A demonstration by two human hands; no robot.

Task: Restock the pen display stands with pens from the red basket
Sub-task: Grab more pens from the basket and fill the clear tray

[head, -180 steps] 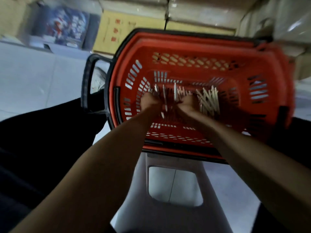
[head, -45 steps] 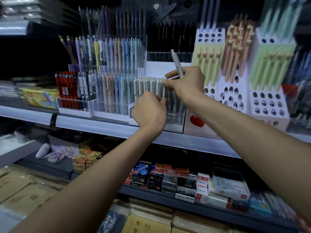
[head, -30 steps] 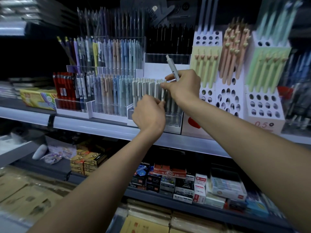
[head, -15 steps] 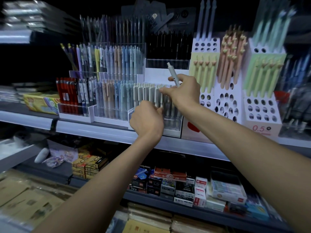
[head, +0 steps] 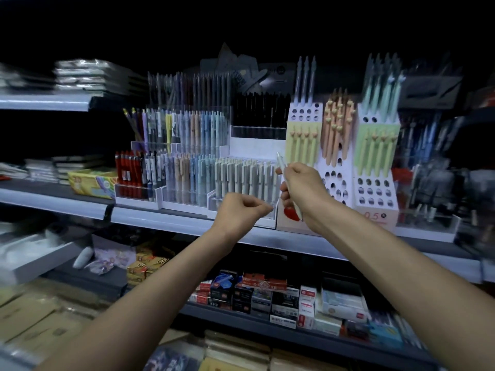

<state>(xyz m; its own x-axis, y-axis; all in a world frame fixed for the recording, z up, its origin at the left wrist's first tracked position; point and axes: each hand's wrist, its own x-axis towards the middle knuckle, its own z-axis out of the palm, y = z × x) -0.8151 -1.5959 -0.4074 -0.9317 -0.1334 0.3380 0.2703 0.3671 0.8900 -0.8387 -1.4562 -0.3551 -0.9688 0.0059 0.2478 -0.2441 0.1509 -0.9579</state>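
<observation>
Backed off the pen tray (head: 217, 202): left hand (head: 241, 213) curled, seemingly empty through blur, right hand (head: 302, 190) gripping a white pen (head: 281, 162) just beside it; mid-restock, next needs slotting it upright into a gap.

Below the left hand (head: 238, 214) we see small boxes (head: 257, 293) packed along the lower shelf (head: 91, 281), and well to its left a yellow box (head: 91, 182) beside stacked notebooks (head: 64, 167).
</observation>
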